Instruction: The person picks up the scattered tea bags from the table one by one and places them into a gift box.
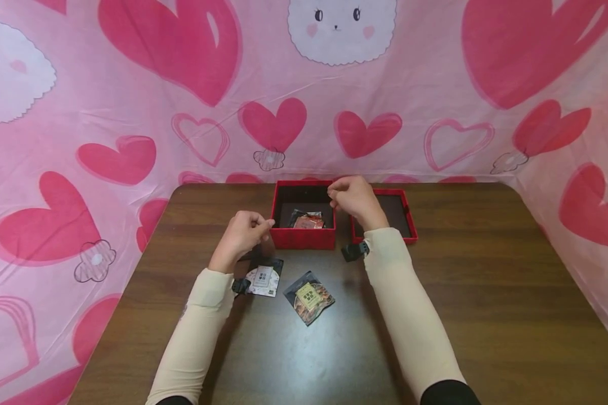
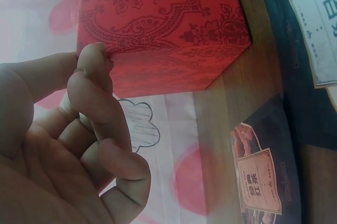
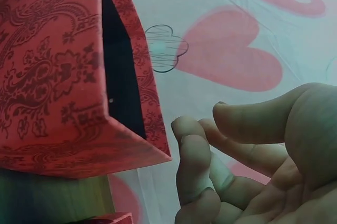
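Note:
A patterned red box [image 1: 304, 238] stands open at the table's far side. Inside it lie foil packets [image 1: 308, 221]. My left hand [image 1: 240, 236] pinches the rim at the box's front left corner between thumb and index finger. Over the right rim is my right hand [image 1: 356, 198], its fingers loosely bent; the right wrist view shows thumb and fingertips apart, holding nothing, close to the box corner. A white-labelled packet [image 1: 263, 278] lies below my left hand. Beside it, a black tea packet [image 2: 260, 182] shows in the left wrist view, mostly hidden in the head view.
Right of the box lies its red-rimmed lid [image 1: 394, 211], dark side up, partly behind my right hand. A yellow-labelled packet [image 1: 309, 298] rests on the brown table [image 1: 486, 292] between my forearms. A pink cloth with hearts [image 1: 370, 132] hangs along the table's back edge.

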A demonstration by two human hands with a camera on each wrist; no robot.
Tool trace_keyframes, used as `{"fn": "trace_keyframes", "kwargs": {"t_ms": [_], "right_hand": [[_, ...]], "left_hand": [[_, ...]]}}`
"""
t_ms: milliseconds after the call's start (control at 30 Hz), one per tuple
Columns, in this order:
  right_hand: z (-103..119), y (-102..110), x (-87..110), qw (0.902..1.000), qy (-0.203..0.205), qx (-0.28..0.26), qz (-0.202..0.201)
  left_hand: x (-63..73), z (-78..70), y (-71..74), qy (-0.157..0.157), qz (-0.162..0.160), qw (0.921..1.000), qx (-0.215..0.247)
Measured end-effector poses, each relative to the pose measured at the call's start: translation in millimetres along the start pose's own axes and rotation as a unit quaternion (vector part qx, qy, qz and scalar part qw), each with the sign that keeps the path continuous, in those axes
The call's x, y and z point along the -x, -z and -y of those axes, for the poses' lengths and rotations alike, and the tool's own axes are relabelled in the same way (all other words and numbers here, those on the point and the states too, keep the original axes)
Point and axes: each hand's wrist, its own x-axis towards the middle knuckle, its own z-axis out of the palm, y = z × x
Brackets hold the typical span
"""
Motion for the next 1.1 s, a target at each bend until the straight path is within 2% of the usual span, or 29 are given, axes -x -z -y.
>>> {"fn": "trace_keyframes", "kwargs": {"t_ms": [500,900,1100], "right_hand": [[-7.4,11.2,23.7,0.9993,0.013,0.035,-0.003],[-19.6,8.4,57.4,0.9978,0.033,0.056,0.009],[-28.7,3.7,83.7,0.9962,0.051,0.065,0.027]], "left_hand": [[0.3,0.5,-1.9,-0.003,-0.002,0.9999,0.012],[0.4,0.0,-1.4,-0.004,-0.006,0.9999,0.009],[0.9,-1.3,-0.3,0.008,-0.002,0.9999,0.015]]}}
